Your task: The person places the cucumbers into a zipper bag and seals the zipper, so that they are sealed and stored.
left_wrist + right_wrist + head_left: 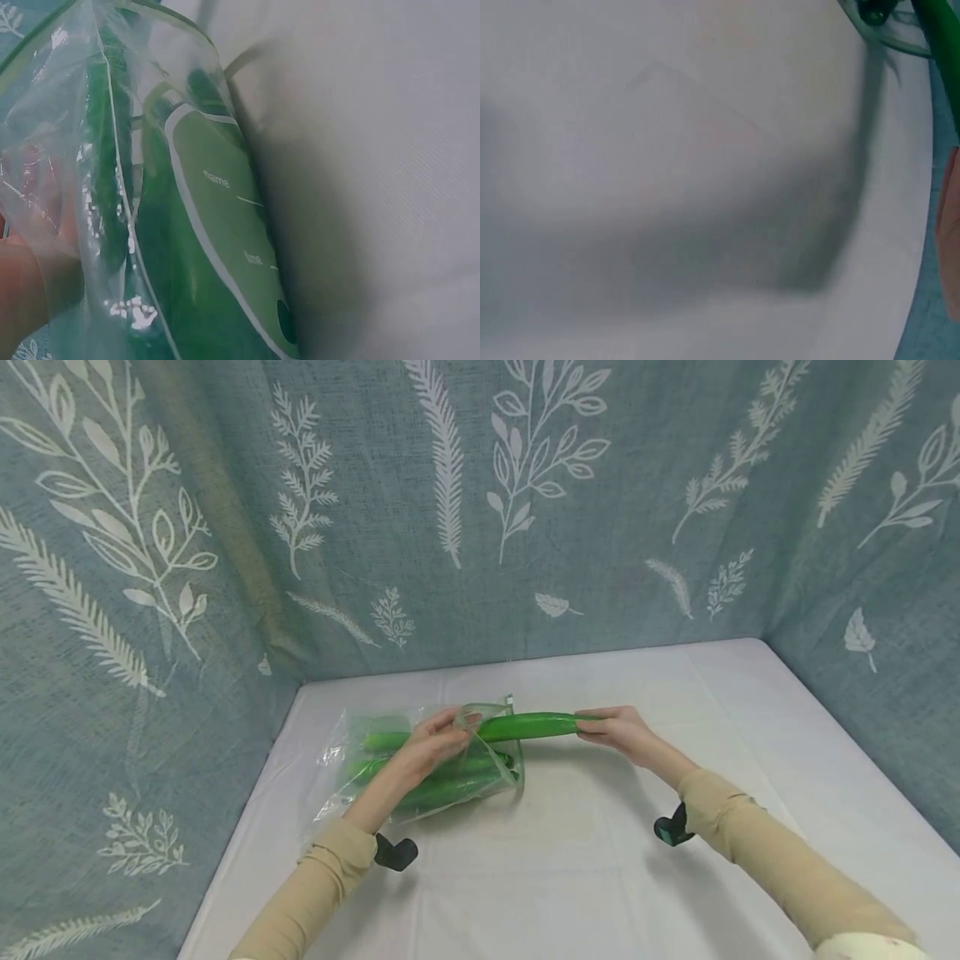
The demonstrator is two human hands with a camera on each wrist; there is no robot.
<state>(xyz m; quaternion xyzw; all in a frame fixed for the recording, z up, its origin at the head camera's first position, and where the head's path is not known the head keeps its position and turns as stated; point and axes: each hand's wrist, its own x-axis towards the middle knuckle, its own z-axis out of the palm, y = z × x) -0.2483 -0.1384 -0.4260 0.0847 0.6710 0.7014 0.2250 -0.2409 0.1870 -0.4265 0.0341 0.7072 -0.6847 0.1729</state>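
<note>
A clear zip bag (442,797) with a green printed label (217,195) lies on the table, its mouth facing right. Several long green cucumbers (450,789) are inside it. My left hand (431,747) grips the bag's upper edge near the mouth; in the left wrist view that hand (34,277) shows partly through the plastic. One long cucumber (536,725) lies partway through the mouth, its right end outside. My right hand (618,732) pinches that outer end between thumb and fingers. The right wrist view catches only part of the cucumber (941,45) and the hand (949,240).
A white cloth covers the table (570,877). Blue-green curtains (480,510) with white leaf prints hang behind and along both sides. Dark wrist devices sit below the left sleeve (341,856) and the right sleeve (757,835).
</note>
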